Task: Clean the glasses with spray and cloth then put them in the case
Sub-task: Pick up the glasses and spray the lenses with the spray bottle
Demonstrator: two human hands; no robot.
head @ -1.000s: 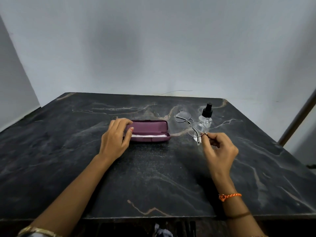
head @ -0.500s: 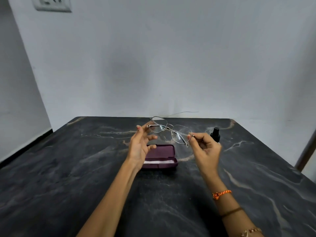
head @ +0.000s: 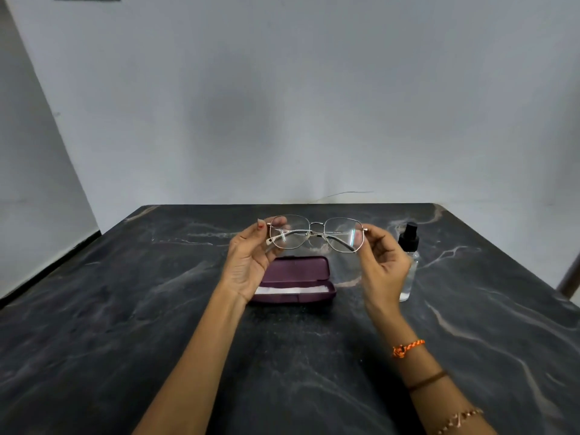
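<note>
Nearest you, both forearms reach forward over the dark marbled bench point(head: 125, 324). An orange thread band point(head: 408, 348) sits on your right wrist, a thin brown band point(head: 428, 378) nearer you, and a beaded bracelet point(head: 459, 419) nearer still.

Landmark: the purple case point(head: 295, 279). It lies open on the bench, lid tipped back, with a white cloth point(head: 293, 290) lying inside along its front edge. Your left hand point(head: 248, 265) is raised above the case's left end, palm turned toward you. Your right hand point(head: 384, 266) is raised just right of the case.

The glasses point(head: 317, 233) are off the bench, held level in the air above the far side of the case, lenses upright and facing you, temples folded behind the lenses. The fingers point(head: 263, 226) of your left hand pinch the left end of the frame at the hinge; the fingers point(head: 373, 232) of your right hand pinch the right end the same way. Both grips are closed on the frame.

Right of the case, partly hidden behind your right hand, the spray bottle point(head: 409, 246) stands upright on the bench, clear body, black nozzle on top.

Beyond the case the bench runs to its far edge, meeting a plain grey wall point(head: 282, 105).
</note>
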